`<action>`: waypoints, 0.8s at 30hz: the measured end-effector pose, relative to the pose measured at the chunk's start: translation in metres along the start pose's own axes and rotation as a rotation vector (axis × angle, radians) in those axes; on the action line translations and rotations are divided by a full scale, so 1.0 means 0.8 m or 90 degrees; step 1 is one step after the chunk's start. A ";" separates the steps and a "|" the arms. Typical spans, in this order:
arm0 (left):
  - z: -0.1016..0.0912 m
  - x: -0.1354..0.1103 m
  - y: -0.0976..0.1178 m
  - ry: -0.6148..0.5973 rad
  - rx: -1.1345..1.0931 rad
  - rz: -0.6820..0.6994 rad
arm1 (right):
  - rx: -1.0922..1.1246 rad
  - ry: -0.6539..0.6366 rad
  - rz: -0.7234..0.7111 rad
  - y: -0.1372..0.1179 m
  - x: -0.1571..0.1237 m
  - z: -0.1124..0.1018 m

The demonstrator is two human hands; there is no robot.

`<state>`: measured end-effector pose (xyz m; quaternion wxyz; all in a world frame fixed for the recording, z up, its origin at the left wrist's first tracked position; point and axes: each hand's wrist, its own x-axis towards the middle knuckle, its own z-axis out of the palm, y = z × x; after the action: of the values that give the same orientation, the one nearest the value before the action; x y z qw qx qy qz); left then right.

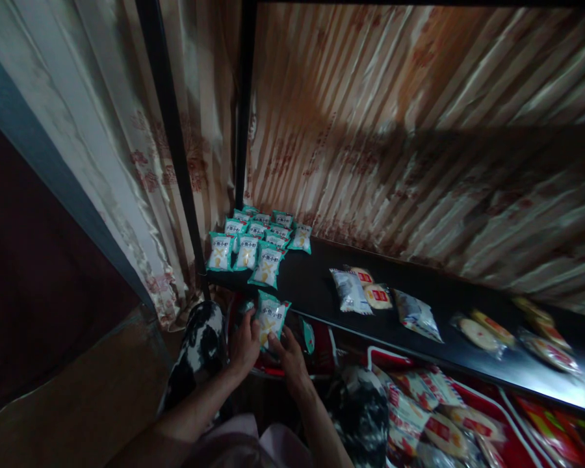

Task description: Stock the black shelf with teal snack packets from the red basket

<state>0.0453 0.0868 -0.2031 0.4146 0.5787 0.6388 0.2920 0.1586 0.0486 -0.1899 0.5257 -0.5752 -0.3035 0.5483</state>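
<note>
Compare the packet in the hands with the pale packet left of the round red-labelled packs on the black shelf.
The held packet is between the left hand and right hand; the pale packet lies on the black shelf.
The held packet has teal edges; the pale packet has whitish ones.
Both are printed packets.

There is room to reach across the shelf (pixel 308 283) between the clustered bags (pixel 267 265) and the flat packets (pixel 351 291); a post (pixel 173 130) bars the left, the curtain (pixel 394 149) the back.
</note>
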 end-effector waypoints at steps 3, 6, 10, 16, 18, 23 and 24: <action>-0.005 0.009 0.002 0.004 0.001 0.001 | -0.013 0.019 0.007 -0.002 0.008 0.007; -0.007 0.017 0.001 0.025 -0.016 0.018 | -0.017 0.028 -0.003 -0.004 0.016 0.012; -0.008 0.023 -0.001 0.041 -0.050 0.048 | -0.023 0.018 -0.033 -0.008 0.025 0.014; -0.002 0.027 0.001 0.007 -0.054 0.062 | -0.059 0.029 -0.046 -0.007 0.032 0.004; 0.001 0.028 0.007 0.005 -0.053 0.066 | -0.060 0.033 -0.051 -0.006 0.035 -0.003; 0.011 0.036 0.031 0.002 -0.049 0.085 | -0.062 0.022 -0.066 -0.020 0.040 -0.018; 0.014 0.039 0.036 0.000 -0.048 0.097 | -0.061 0.024 -0.069 -0.025 0.041 -0.021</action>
<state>0.0696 0.1205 -0.1902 0.4124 0.6099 0.5813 0.3464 0.1860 0.0796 -0.1841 0.5321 -0.5927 -0.3501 0.4929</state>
